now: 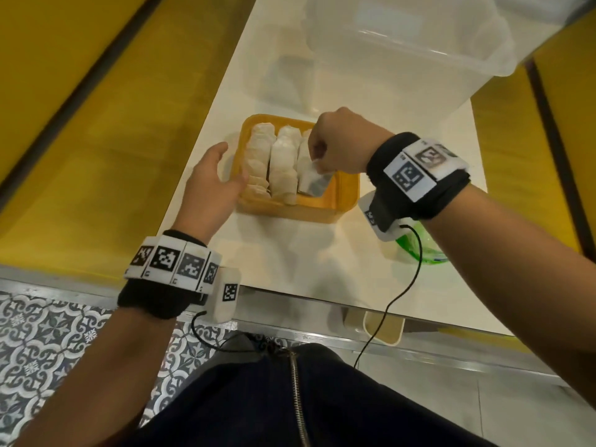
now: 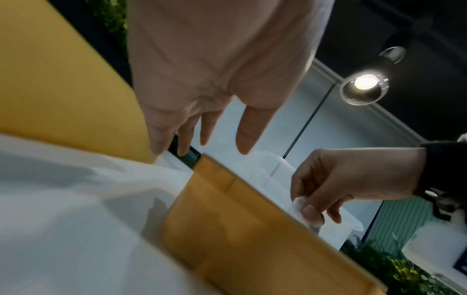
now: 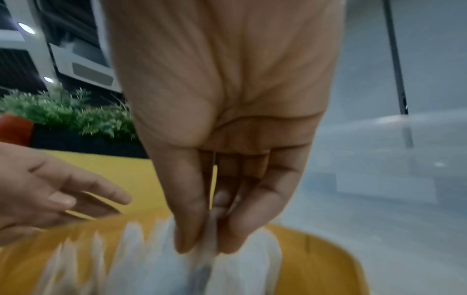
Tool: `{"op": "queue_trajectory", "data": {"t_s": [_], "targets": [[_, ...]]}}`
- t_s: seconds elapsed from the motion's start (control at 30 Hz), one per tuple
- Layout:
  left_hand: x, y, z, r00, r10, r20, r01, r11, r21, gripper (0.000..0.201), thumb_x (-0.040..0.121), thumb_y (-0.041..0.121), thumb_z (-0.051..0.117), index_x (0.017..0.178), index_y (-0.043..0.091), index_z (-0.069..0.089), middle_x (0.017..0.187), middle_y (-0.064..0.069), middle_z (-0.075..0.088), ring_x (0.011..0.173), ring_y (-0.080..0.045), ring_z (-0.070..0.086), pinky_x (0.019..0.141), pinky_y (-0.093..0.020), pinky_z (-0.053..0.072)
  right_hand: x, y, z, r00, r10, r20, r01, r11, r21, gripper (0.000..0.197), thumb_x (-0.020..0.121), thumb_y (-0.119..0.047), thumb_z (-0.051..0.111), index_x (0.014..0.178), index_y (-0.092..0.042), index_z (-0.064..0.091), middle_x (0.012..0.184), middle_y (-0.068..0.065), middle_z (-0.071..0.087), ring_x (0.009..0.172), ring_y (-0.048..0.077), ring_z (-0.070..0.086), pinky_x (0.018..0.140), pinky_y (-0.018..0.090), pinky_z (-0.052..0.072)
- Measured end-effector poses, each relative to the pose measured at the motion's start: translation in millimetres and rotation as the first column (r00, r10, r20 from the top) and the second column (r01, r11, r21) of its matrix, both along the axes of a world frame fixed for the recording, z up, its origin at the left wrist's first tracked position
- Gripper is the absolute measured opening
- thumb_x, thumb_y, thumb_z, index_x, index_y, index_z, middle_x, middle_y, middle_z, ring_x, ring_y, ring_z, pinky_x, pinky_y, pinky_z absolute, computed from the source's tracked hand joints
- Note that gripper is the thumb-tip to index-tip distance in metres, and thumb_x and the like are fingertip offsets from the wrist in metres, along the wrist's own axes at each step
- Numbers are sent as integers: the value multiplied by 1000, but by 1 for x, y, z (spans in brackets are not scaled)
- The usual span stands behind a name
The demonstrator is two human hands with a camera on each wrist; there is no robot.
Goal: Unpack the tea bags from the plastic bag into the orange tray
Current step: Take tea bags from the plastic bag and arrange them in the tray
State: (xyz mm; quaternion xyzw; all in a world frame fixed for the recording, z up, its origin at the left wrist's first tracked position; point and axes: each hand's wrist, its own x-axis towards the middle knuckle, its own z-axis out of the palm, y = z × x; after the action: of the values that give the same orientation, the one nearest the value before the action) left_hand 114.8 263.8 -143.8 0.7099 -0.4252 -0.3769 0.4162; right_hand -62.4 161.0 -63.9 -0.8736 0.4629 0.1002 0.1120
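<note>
The orange tray point(image 1: 345, 191) sits on the white table, holding three rows of white tea bags point(image 1: 283, 166). My right hand point(image 1: 335, 143) is over the tray's right side and pinches one tea bag point(image 1: 312, 180) by its top edge between thumb and fingers; the right wrist view shows that pinch point(image 3: 209, 239) over the tray point(image 3: 326, 265). My left hand point(image 1: 209, 185) hovers at the tray's left wall with fingers loosely spread, holding nothing; its fingers point(image 2: 245, 131) point down toward the tray's wall point(image 2: 240, 219). The green-tinted plastic bag point(image 1: 419, 246) lies under my right wrist.
A large clear plastic bin point(image 1: 403, 53) stands behind the tray at the table's far end. Yellow seating point(image 1: 96, 124) flanks the table on the left and right. The table's near edge lies close to my body, with a small cream container point(image 1: 383, 327) below it.
</note>
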Motion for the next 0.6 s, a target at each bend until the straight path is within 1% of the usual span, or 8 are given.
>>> {"op": "queue_trajectory", "data": {"t_s": [0.07,0.1,0.13,0.17,0.23,0.33,0.47,0.6], "targets": [[-2,-2,-6,998,-28,-60,32,998,63,59,90,17,62,143,19,37,145,-3,45,134,-19,40,110,-40,36,6,-4,-16,997,5,-71,-4,1000,14,8,82,-11,68,89,-13,71,89,5,67,78,22,59,68,29,49],[-3,-2,-8,993,-49,-109,56,997,60,52,89,15,61,138,20,44,135,-1,54,126,-19,49,104,-37,41,8,-6,-22,995,9,-95,-7,1000,18,8,81,-10,70,89,-13,70,91,5,66,78,22,59,68,29,49],[-5,-1,-8,987,-70,-146,78,996,47,42,89,11,59,129,22,50,121,3,61,115,-14,56,95,-29,45,10,-8,-27,994,11,-110,-8,1000,20,8,80,-10,71,88,-12,70,92,6,67,79,23,60,69,31,50],[-7,0,-7,983,-85,-163,92,995,35,37,89,9,57,123,23,54,110,8,63,104,-8,59,86,-22,46,12,-10,-30,993,11,-119,-8,1000,23,8,80,-10,73,88,-11,70,92,7,68,80,24,61,71,32,53],[-9,1,-6,980,-92,-179,97,995,21,38,89,6,55,124,22,55,106,11,62,97,-2,58,78,-14,43,13,-11,-33,990,4,-139,0,1000,29,13,79,-12,76,90,-8,71,91,9,69,82,27,63,77,37,56],[-9,2,-5,978,-92,-186,97,995,17,38,90,6,54,125,22,55,109,8,62,98,-2,57,77,-13,42,12,-11,-37,985,15,-175,-13,1000,11,17,78,-12,75,94,-8,70,92,9,67,85,29,63,78,39,56],[-8,3,-6,978,-90,-188,95,995,17,34,90,8,55,121,23,57,111,7,64,104,-9,59,82,-18,44,10,-13,-39,987,-14,-157,11,1000,-16,16,82,-6,69,98,-7,69,96,11,65,85,30,64,76,37,56],[-7,3,-7,976,-79,-201,88,996,34,37,89,8,57,125,19,57,113,4,65,107,-12,61,88,-23,47,7,-11,-33,992,-36,-121,34,999,-18,10,81,-11,73,87,-9,65,94,11,65,81,28,62,75,36,56]]}}
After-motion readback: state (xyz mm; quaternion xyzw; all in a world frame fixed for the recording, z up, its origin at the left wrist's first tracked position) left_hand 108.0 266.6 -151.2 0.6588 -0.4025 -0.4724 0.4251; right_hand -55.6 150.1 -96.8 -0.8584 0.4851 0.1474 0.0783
